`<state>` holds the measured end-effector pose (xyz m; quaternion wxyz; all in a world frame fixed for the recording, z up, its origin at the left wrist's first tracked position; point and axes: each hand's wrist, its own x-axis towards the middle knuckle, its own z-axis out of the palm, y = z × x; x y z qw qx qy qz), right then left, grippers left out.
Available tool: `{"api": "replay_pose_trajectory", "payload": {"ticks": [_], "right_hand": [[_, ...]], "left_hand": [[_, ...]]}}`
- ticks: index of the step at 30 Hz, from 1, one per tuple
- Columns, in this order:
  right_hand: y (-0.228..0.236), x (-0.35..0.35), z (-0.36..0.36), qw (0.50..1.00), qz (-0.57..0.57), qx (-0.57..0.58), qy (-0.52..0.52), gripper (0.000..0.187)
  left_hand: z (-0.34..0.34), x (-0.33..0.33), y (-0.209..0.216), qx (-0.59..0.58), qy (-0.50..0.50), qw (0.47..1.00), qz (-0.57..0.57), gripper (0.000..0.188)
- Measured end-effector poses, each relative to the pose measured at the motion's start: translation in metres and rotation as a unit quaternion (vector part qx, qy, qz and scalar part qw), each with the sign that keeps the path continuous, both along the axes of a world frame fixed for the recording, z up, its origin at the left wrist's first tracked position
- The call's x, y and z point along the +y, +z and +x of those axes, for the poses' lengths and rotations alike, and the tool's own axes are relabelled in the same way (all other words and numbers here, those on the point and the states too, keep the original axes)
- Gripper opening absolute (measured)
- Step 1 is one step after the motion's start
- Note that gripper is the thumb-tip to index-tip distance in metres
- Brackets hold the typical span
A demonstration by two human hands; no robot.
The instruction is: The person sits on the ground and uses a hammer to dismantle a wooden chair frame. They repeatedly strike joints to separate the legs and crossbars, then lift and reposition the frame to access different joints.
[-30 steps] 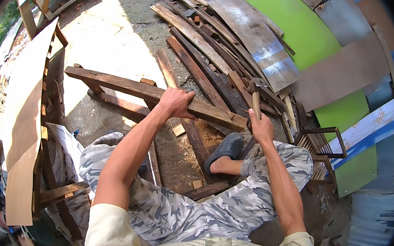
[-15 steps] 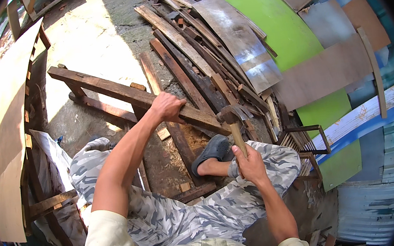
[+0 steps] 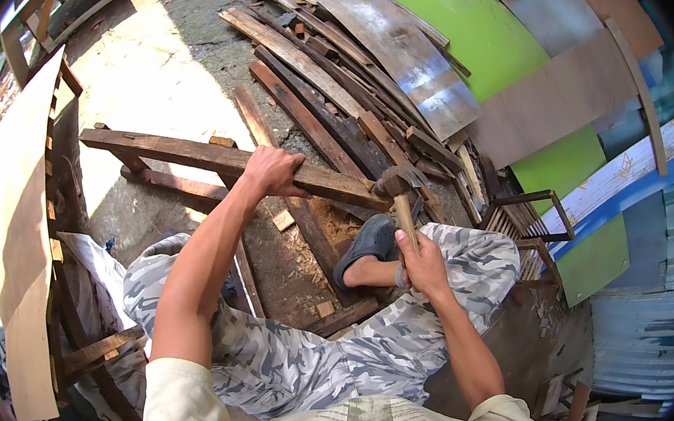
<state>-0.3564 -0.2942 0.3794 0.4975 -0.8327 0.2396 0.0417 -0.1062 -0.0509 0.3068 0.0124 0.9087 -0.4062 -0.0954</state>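
My left hand grips the top of a long brown wooden beam, which belongs to a rough timber frame in front of me. In my right hand is the wooden handle of a claw hammer. The hammer's head is at the beam's near right end, its claw pointing right; whether it touches the wood I cannot tell. Below that end is my foot in a dark clog. A lower timber of the frame runs under the beam, with sawdust beside it.
A heap of loose planks lies ahead to the right, beside metal and green sheets. A small slatted wooden rack stands right of my knee. At the left is a long plywood-topped bench. Small wood blocks lie on the ground.
The view has shifted slightly. My left hand stays on the beam, and the hammer remains by the beam's end in my right hand with little visible movement.
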Motion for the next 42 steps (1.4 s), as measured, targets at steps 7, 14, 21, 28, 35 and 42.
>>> {"api": "replay_pose_trajectory", "payload": {"ticks": [7, 14, 21, 28, 35, 42], "right_hand": [[0.001, -0.003, -0.012, 0.994, 0.023, -0.097, -0.033, 0.041], [-0.032, -0.025, 0.015, 0.968, -0.2, -0.144, -0.052, 0.051], [-0.081, -0.02, 0.04, 0.963, 0.242, -0.081, -0.087, 0.052], [-0.071, 0.006, 0.024, 0.972, 0.217, -0.055, -0.077, 0.043], [-0.055, 0.03, 0.01, 0.915, 0.386, 0.042, -0.106, 0.033], [-0.065, 0.037, 0.006, 0.908, 0.401, 0.082, -0.089, 0.034]], "left_hand": [[0.01, -0.009, -0.017, 0.107, -0.034, 0.992, 0.048, 0.075], [0.024, -0.001, 0.001, 0.139, 0.004, 0.989, 0.041, 0.082], [0.012, 0.013, 0.01, 0.143, -0.021, 0.986, 0.081, 0.084], [0.006, 0.027, 0.016, 0.131, -0.059, 0.984, 0.103, 0.088], [-0.011, 0.048, 0.011, 0.162, -0.093, 0.967, 0.174, 0.093], [-0.006, 0.051, 0.023, 0.188, -0.065, 0.967, 0.16, 0.088]]}}
